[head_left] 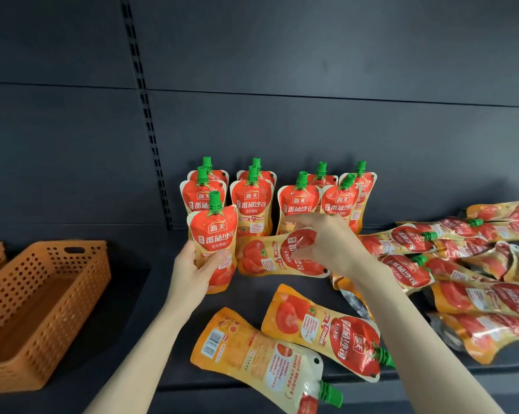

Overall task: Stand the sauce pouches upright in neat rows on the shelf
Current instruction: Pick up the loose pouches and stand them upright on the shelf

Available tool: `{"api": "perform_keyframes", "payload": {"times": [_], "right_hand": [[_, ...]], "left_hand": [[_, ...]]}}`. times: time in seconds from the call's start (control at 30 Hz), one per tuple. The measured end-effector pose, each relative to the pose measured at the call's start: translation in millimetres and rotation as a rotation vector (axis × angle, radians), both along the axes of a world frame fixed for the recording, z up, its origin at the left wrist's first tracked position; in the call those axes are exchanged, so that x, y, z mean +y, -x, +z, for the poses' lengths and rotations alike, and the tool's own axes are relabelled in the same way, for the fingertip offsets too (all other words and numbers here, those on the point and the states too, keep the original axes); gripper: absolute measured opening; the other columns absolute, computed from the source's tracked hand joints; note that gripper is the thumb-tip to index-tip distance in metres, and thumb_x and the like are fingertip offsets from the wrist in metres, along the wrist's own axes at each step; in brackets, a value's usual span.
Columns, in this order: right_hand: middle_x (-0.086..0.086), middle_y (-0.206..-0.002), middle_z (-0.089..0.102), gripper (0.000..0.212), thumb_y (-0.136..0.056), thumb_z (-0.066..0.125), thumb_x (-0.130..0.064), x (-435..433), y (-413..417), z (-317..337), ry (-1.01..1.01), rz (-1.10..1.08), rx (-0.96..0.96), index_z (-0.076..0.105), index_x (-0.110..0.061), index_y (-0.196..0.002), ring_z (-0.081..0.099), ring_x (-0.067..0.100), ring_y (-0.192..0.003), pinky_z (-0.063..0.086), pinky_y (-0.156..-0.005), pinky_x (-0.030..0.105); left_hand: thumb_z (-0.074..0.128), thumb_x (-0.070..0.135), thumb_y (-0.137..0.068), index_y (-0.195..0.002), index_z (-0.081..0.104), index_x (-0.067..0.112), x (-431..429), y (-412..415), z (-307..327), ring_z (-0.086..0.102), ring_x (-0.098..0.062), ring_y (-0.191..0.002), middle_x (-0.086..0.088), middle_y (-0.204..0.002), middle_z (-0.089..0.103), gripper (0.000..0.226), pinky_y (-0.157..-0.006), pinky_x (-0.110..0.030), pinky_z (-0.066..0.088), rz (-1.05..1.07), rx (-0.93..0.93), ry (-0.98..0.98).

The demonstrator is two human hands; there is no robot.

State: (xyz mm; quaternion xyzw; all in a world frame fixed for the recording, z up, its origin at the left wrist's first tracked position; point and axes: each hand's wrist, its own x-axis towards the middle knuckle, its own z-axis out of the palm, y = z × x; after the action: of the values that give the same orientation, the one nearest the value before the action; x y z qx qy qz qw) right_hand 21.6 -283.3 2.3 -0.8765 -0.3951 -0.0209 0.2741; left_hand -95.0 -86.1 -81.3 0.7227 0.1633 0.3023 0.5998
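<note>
Pouch (214,234) upright, gripped low by left hand (192,271) just before the left standing row (203,194): seat base flat on shelf (138,309), cap (214,200) in line with those behind, then tip up the lying pouch (267,258) pinched by right hand (327,243) beside it.

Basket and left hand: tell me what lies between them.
Nothing but bare dark shelf lies between the basket and the left hand, as the head view shows.

Both bare forearms stretched forward, left grip (192,270) wrapped round an upright pouch (214,231), right grip (321,243) clawed, fingers bent down.
</note>
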Motion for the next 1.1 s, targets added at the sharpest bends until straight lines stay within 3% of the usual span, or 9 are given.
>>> {"api": "perform_keyframes", "payload": {"times": [0.17, 0.27, 0.33, 0.5, 0.7, 0.87, 0.97, 1.03, 1.1], "right_hand": [[0.001, -0.125, 0.058, 0.063, -0.072, 0.079, -0.016, 3, 6, 15, -0.1, 0.04, -0.121, 0.054, -0.02, -0.13, 0.057, 0.02, -0.109, 0.05, -0.085, 0.027], [-0.007, -0.109, 0.055, 0.072, -0.072, 0.079, -0.014, 5, 6, 17, -0.217, 0.03, -0.047, 0.046, -0.026, -0.134, 0.057, 0.009, -0.093, 0.045, -0.067, 0.006], [-0.013, -0.103, 0.055, 0.082, -0.071, 0.08, -0.012, 8, 5, 14, -0.31, 0.014, 0.019, 0.038, -0.031, -0.139, 0.058, 0.005, -0.083, 0.048, -0.062, 0.007], [-0.011, -0.122, 0.054, 0.071, -0.071, 0.08, -0.015, 19, -5, -10, -0.516, -0.037, 0.282, 0.046, -0.026, -0.132, 0.051, 0.007, -0.113, 0.048, -0.093, 0.029], [-0.012, -0.106, 0.065, 0.057, -0.07, 0.081, -0.016, 22, 4, -68, -0.503, -0.06, 0.498, 0.052, -0.022, -0.119, 0.063, 0.007, -0.1, 0.053, -0.093, 0.035], [-0.005, -0.11, 0.067, 0.052, -0.073, 0.079, -0.015, 21, -7, -73, -0.543, -0.111, 0.472, 0.055, -0.018, -0.118, 0.063, 0.011, -0.103, 0.053, -0.092, 0.037], [-0.004, -0.113, 0.065, 0.053, -0.075, 0.077, -0.016, 21, -10, -78, -0.48, -0.095, 0.5, 0.053, -0.015, -0.122, 0.062, 0.013, -0.107, 0.054, -0.088, 0.028], [-0.006, -0.114, 0.062, 0.056, -0.076, 0.076, -0.017, 19, -8, -83, -0.412, -0.097, 0.51, 0.05, -0.014, -0.125, 0.059, 0.014, -0.11, 0.049, -0.08, 0.014], [-0.006, -0.116, 0.06, 0.057, -0.078, 0.074, -0.017, 19, -8, -85, -0.399, -0.118, 0.488, 0.048, -0.014, -0.128, 0.058, 0.013, -0.112, 0.046, -0.08, 0.012]], "left_hand": [[0.067, 0.02, -0.082, -0.114, 0.055, 0.026, 1, -4, -1, 0.062, -0.004, -0.1, 0.01, -0.109, 0.065, 0.034, -0.076, -0.016, 0.047, -0.039, -0.003, 0.04], [0.066, 0.022, -0.082, -0.112, 0.055, 0.028, -2, -5, 0, 0.062, -0.002, -0.098, 0.013, -0.107, 0.065, 0.033, -0.074, -0.013, 0.047, -0.05, -0.01, 0.048], [0.066, 0.021, -0.082, -0.114, 0.054, 0.028, -3, -7, 1, 0.061, -0.002, -0.099, 0.014, -0.107, 0.064, 0.035, -0.076, -0.015, 0.047, -0.059, -0.011, 0.06], [0.069, 0.02, -0.081, -0.103, 0.056, 0.035, -3, -14, 2, 0.061, -0.003, -0.1, 0.015, -0.103, 0.065, 0.029, -0.08, -0.021, 0.048, -0.081, 0.026, 0.099], [0.074, 0.021, -0.076, -0.105, 0.058, 0.032, 3, -11, -1, 0.062, -0.006, -0.1, 0.012, -0.104, 0.066, 0.035, -0.082, -0.024, 0.05, -0.088, 0.083, 0.036], [0.071, 0.012, -0.079, -0.104, 0.054, 0.035, 8, -16, 4, 0.062, 0.0, -0.097, 0.015, -0.106, 0.064, 0.038, -0.074, -0.015, 0.052, -0.117, 0.053, -0.024], [0.07, 0.01, -0.079, -0.103, 0.051, 0.039, 9, -20, 3, 0.061, 0.007, -0.095, 0.018, -0.105, 0.063, 0.042, -0.073, -0.011, 0.051, -0.141, 0.049, -0.012], [0.071, 0.012, -0.079, -0.106, 0.049, 0.041, 9, -20, -3, 0.06, 0.004, -0.099, 0.019, -0.108, 0.061, 0.045, -0.08, -0.016, 0.05, -0.162, 0.069, -0.011], [0.07, 0.015, -0.079, -0.108, 0.048, 0.041, 9, -20, -7, 0.058, -0.001, -0.104, 0.019, -0.109, 0.06, 0.045, -0.087, -0.022, 0.048, -0.16, 0.084, -0.018]]}}
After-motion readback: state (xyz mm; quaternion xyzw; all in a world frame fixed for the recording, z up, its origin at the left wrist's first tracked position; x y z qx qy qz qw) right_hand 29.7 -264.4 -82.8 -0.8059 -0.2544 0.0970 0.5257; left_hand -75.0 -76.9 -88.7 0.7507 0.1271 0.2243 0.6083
